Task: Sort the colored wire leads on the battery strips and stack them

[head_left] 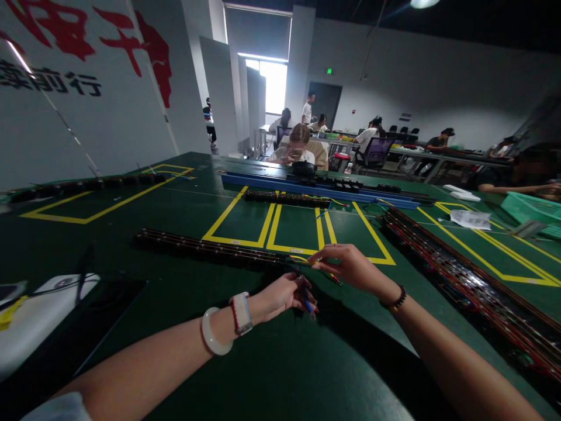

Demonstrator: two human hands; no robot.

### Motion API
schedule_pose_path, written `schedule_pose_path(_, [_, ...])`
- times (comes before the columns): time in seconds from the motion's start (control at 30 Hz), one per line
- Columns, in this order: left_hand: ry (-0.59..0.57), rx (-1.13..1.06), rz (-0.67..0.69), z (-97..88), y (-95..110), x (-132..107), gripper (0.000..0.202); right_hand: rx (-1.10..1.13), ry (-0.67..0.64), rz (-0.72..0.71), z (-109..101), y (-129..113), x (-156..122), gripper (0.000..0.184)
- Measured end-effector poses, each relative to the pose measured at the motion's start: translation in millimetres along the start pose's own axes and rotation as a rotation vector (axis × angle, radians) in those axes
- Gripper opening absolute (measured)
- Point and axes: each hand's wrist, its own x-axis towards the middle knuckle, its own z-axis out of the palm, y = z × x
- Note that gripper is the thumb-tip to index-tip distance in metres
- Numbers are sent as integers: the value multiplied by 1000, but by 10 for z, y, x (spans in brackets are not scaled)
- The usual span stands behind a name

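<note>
A long dark strip (210,247) with metal contacts along its top lies across the green table, and wires come out of its right end. My left hand (283,295) is closed beside that end, its fingers around a blue wire (310,306) whose tip sticks out below them. My right hand (346,266) is just to the right, thumb and fingers pinched on a yellow wire (300,258). Another wire with a red-and-yellow end (335,279) hangs under my right hand. The exact grip of the fingertips is partly hidden.
Bundles of dark strips with red wires (464,280) lie at right. A shorter strip (287,199) and a blue rail (263,183) are farther back. Yellow tape (236,241) marks the green table. A green basket (526,209) stands far right; co-workers sit beyond.
</note>
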Motion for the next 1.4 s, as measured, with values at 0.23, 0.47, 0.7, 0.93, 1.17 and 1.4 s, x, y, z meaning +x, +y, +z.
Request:
schedule_pose_path(0.23, [24,-25,1,-13,-28,17,16,-38,164,-56,146,-90,618,18])
schedule_pose_path(0.47, [-3,-54,5,-23,-38,-7,19,-169,32,-138,563,-201,1169,13])
schedule_pose_path(0.7, [-20,-82,18,-36,-58,0,21,-307,-116,-71,819,-182,1233,16])
schedule_pose_path(0.93, [-20,-70,16,-43,-75,29,23,-18,-44,-78,438,-240,1080,28])
schedule_pose_path(1.17, [-13,57,-34,-5,2,15,22,60,112,255,183,287,484,37])
schedule_pose_path(1.4, [-1,105,-42,-1,25,-28,21,31,-1,343,479,637,-72,32])
